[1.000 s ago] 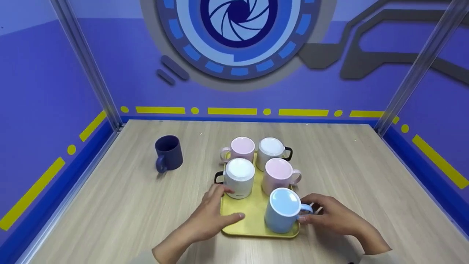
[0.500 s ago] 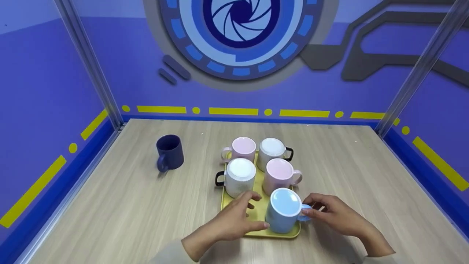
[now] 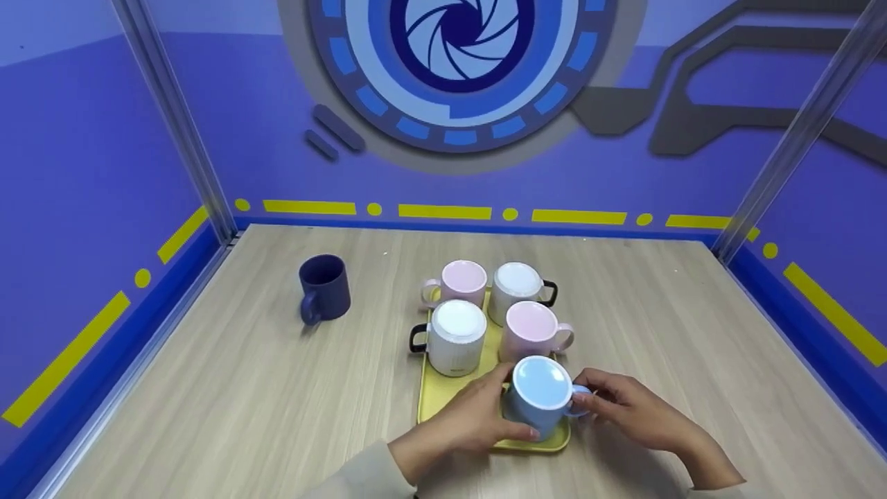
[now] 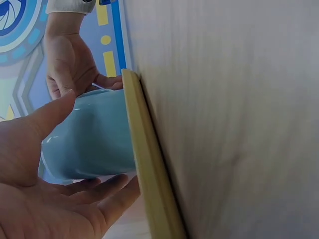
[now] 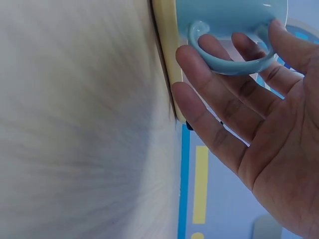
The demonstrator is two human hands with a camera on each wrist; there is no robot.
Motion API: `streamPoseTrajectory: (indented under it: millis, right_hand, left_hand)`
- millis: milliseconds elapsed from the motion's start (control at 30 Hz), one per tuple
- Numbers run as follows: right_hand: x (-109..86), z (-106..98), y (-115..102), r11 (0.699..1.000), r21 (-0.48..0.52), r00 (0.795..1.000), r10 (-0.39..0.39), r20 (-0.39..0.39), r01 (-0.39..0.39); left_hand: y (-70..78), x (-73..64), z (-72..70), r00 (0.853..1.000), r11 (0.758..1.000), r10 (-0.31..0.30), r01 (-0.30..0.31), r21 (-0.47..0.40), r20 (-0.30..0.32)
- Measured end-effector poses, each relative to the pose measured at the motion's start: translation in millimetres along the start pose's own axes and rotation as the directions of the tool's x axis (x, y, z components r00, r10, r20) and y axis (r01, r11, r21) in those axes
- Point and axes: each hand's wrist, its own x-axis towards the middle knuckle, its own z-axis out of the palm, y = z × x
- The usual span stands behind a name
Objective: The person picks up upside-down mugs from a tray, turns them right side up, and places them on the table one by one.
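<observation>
A light blue mug (image 3: 542,395) stands upside down on the near right corner of a yellow tray (image 3: 433,398). My left hand (image 3: 478,412) holds the mug's body from the left, thumb on the near side and fingers round the far side. In the left wrist view, the blue mug (image 4: 97,134) sits between thumb and fingers of the left hand (image 4: 45,199). My right hand (image 3: 637,409) is at the handle; in the right wrist view, its thumb touches the handle's upper end, with the fingers behind the handle (image 5: 229,64).
Two pink mugs (image 3: 532,331) (image 3: 464,281) and two white mugs with black handles (image 3: 457,339) (image 3: 516,287) stand upside down on the tray. A dark blue mug (image 3: 326,291) stands upright on the table at the back left. Purple panels (image 3: 388,180) enclose the table.
My left hand has moved right, from beside the near white mug and the tray's left edge to the blue mug's body. The right hand has stayed at the handle, its thumb shifting slightly.
</observation>
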Motion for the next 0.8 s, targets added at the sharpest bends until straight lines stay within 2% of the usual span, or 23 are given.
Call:
streamPoseTrajectory:
  millis: [133,300,500,800]
  right_hand:
    - [0.0,1,2,1.0,0.011,1.0,0.01,0.011,-0.01]
    - [-0.7,2,1,1.0,0.008,1.0,-0.001,0.016,0.001]
    - [-0.1,3,-2,1.0,-0.017,1.0,-0.013,0.0,0.013]
    - [-1.3,1,-8,1.0,0.01,1.0,-0.009,-0.03,0.009]
  left_hand:
    - [2.0,2.5,5.1,1.0,1.0,-0.003,0.003,0.023,-0.018]
    - [3.9,1.4,7.5,0.998,0.996,0.039,-0.035,0.077,-0.047]
    - [5.8,-0.7,7.3,0.998,0.998,0.035,-0.032,0.063,-0.055]
    - [12.7,-5.3,3.7,0.997,0.999,0.02,-0.018,0.036,-0.073]
